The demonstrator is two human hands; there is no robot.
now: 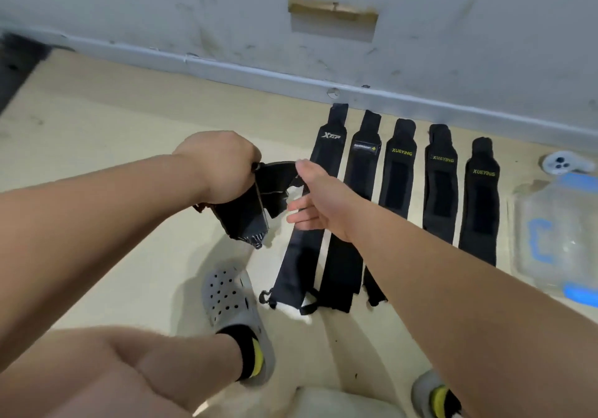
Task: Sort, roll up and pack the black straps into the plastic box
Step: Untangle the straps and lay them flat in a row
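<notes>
The left hand (223, 165), in the middle of the frame, is closed around a crumpled black strap (249, 213) and lifts it above the floor (97, 119), probably to straighten it. The right hand (312, 197) is just beside its loose end, fingers relaxed, holding nothing. Further right, five straps (398, 171) lie flat side by side, likely for comparing. The plastic box (556, 239) stands at the right edge

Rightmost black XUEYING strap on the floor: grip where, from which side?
Pinch the near wide end of the rightmost black XUEYING fabric strap, coming from above on the person's side. It lies flat, gaps both sides; its narrow tab end points toward the wall.
</notes>
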